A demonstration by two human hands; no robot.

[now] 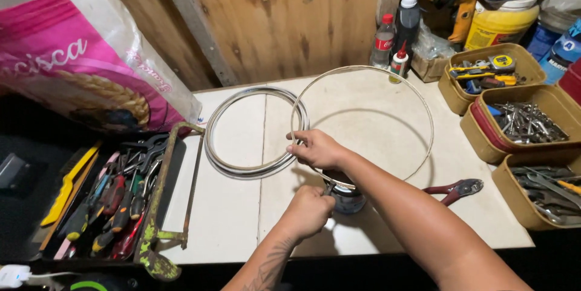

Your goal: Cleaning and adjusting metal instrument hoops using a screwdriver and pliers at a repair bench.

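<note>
Our right hand [318, 148] pinches the wire hoop [387, 79] with closed fingers; our left hand [308, 209] grips a small tool beside the red pliers [454, 189] on the tabletop [242, 206].

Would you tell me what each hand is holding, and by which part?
The right hand pinches the wire hoop at its near-left edge; the left hand grips something small, unclear.

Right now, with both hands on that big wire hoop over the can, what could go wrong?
1. The wire hoop is pinched only at one edge by the right hand; if springy, it might whip loose toward the bottles behind.
2. The left hand works beside the small can, which might tip or slide.
3. The red-handled pliers lie under the right forearm and could get knocked.
</note>
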